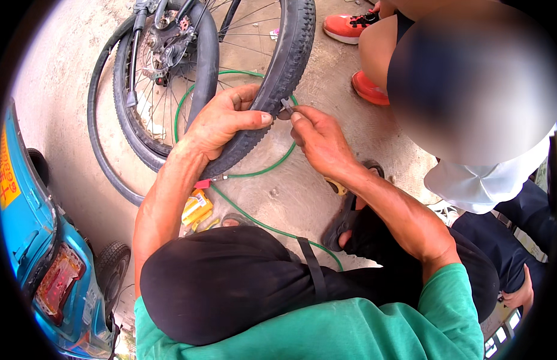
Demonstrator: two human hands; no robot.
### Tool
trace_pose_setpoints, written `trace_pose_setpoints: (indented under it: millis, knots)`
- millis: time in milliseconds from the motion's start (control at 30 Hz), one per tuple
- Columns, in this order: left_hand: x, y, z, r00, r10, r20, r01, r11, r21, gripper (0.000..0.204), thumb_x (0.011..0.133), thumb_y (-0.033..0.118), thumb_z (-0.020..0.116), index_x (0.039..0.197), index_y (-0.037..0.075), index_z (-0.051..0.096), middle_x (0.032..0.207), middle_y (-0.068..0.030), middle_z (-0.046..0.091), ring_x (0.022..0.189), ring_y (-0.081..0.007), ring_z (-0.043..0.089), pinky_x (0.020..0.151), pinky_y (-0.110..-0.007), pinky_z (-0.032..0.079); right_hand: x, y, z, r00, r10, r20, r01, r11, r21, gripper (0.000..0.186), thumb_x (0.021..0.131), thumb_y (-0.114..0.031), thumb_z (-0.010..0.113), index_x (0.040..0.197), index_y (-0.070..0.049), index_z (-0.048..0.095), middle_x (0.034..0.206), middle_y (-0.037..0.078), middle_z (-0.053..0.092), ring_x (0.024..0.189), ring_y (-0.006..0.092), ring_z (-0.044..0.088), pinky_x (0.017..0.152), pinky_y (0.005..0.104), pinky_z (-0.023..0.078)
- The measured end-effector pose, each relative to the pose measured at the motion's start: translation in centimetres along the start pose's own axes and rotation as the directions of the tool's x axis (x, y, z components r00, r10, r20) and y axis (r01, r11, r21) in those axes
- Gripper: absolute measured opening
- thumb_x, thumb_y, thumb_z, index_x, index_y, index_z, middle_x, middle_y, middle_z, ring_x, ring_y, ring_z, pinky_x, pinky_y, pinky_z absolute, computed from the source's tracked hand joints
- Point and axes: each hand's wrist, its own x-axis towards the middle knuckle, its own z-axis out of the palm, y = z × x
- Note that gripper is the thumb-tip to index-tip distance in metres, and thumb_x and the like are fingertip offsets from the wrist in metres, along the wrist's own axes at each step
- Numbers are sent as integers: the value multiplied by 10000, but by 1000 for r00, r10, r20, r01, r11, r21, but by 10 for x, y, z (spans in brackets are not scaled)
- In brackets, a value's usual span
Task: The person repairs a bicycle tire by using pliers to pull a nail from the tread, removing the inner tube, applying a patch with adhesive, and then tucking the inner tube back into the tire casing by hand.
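A bicycle wheel's knobby black tyre [295, 54] curves down between my hands. My left hand [221, 123] is wrapped round the lower part of the tyre, its thumb lying across the tread. At the tyre's right side, my right hand [320, 137] pinches a small grey metal tool [287, 105] whose tip touches the tyre; its exact kind is unclear. A smooth black inner tube [207, 69] hangs out of the wheel, and its loop passes round the left. The hub [170, 53] and spokes show at the upper left.
A green hose [266, 170] winds over the ground beneath the wheel. Yellow packets [196, 206] and a red piece [203, 183] lie near my left forearm. A blue vehicle [44, 228] stands at left. Another person in red shoes [344, 27] crouches at upper right; someone in dark trousers is farther right.
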Motion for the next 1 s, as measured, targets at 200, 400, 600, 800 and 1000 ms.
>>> trace_pose_setpoints:
  millis: [200,400,600,800,1000]
  knots:
    - [4,1,-1,996,-23,81,27,998,-53,682,750,220,793,1331,-71,586,1180,-120,707,1046,-161,661,979,-285,488,-6,13,3,1000,10,14,-12,988,156,335,1059,-244,467,1146,20,654,709,7,543,651,111,513,614,314,434]
    - [5,-1,-2,996,-15,92,22,997,-76,656,753,213,773,1309,-85,593,1174,-125,707,1043,-163,670,1001,-287,488,-11,8,3,998,51,30,-57,972,230,338,1077,-247,456,1173,7,658,724,-14,539,629,74,483,566,278,407]
    - [5,-2,-4,995,-13,102,23,995,-94,628,760,194,773,1300,-80,607,1141,-101,700,1006,-150,647,943,-275,486,-13,8,7,995,96,35,-102,934,341,334,1080,-244,454,1196,0,651,723,-18,536,610,62,484,542,256,405]
    - [5,-3,-6,995,-25,96,32,996,-80,648,755,203,771,1305,-89,594,1157,-117,708,1033,-156,671,991,-283,492,-13,6,8,992,121,33,-125,925,360,334,1082,-247,458,1214,5,632,739,-16,540,607,58,480,535,246,405]
    - [4,0,-3,995,-19,97,30,993,-111,619,761,197,783,1288,-77,610,1106,-83,696,977,-138,643,920,-273,492,-12,9,8,993,103,51,-115,921,372,334,1081,-257,463,1203,4,633,730,-17,533,595,59,470,527,245,397]
